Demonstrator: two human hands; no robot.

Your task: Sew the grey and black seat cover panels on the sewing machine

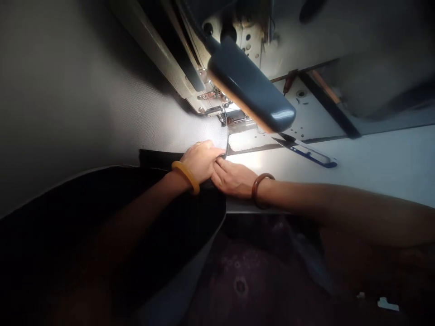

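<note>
My left hand, with a yellow bangle at the wrist, is closed on the edge of a pale mesh fabric near its black edging. Against its fingertips, my right hand, with a brown bangle, pinches the same fabric edge. Just beyond both hands, the fabric border runs under the presser foot of a sewing machine. A large black piece of fabric hangs toward me below the left wrist. The fingertips of both hands are partly hidden.
A dark oblong lamp hangs over the needle area and hides part of it. Thread snips lie on the white table to the right. A small dark red-handled tool rests farther back. The table's front edge runs below the right hand.
</note>
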